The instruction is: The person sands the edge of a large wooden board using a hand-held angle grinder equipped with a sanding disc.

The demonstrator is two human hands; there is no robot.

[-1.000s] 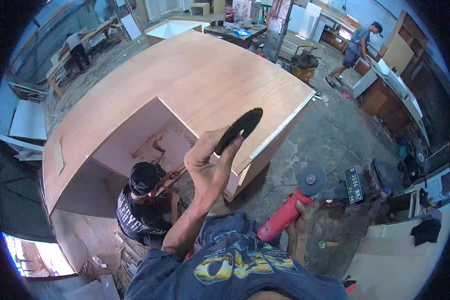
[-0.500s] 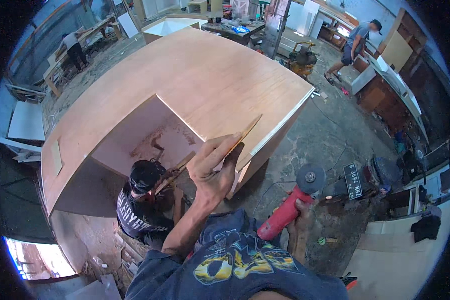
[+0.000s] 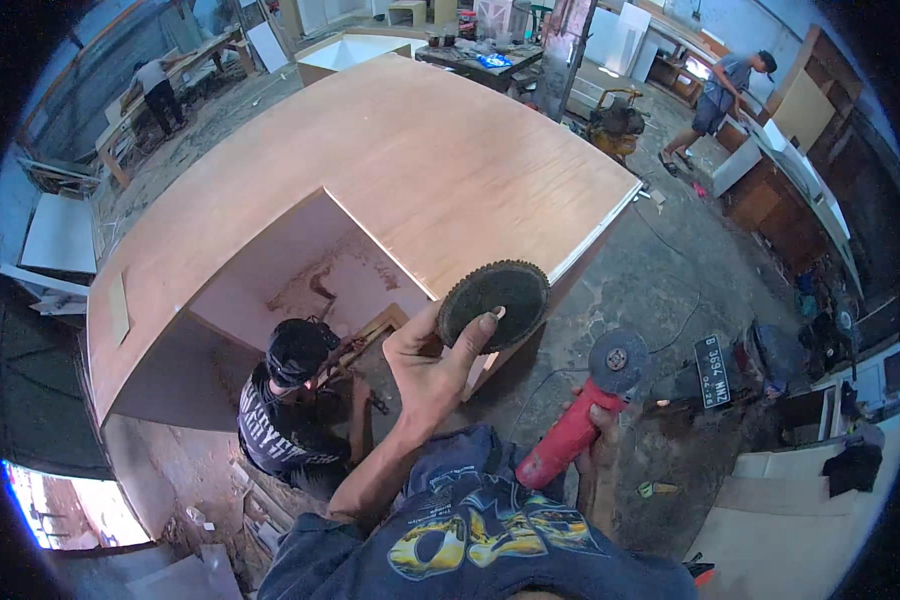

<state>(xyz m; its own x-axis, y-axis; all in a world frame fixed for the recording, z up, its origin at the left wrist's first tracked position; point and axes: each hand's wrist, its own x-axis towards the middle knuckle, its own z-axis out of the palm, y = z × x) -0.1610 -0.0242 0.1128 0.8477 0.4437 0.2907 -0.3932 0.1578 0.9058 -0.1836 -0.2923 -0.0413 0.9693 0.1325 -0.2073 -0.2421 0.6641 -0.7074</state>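
Note:
A dark, round, toothed circular saw blade (image 3: 515, 300) is raised in front of me, its broad face toward view. My left hand (image 3: 425, 365) pinches it, the thumb lying across the face near the centre hole. Lower on the right, my right hand (image 3: 602, 425) grips a red angle grinder (image 3: 562, 440) by its body. The grinder carries a grey disc (image 3: 618, 360) at its upper end, apart from the saw blade. Whether the disc is spinning I cannot tell. Behind the saw blade lies the large light-wood panel structure (image 3: 400, 150), with a notch cut into its near side.
A co-worker in a black cap (image 3: 295, 385) crouches at the notch, close to my left arm. Another person (image 3: 720, 105) stands at far right, and one more (image 3: 158, 95) bends at a far-left bench. A parked motorcycle (image 3: 760, 355) and a cable (image 3: 685, 325) are on the right.
My left hand has turned the saw blade from edge-on to showing its flat face. The right hand still holds the grinder in nearly the same place.

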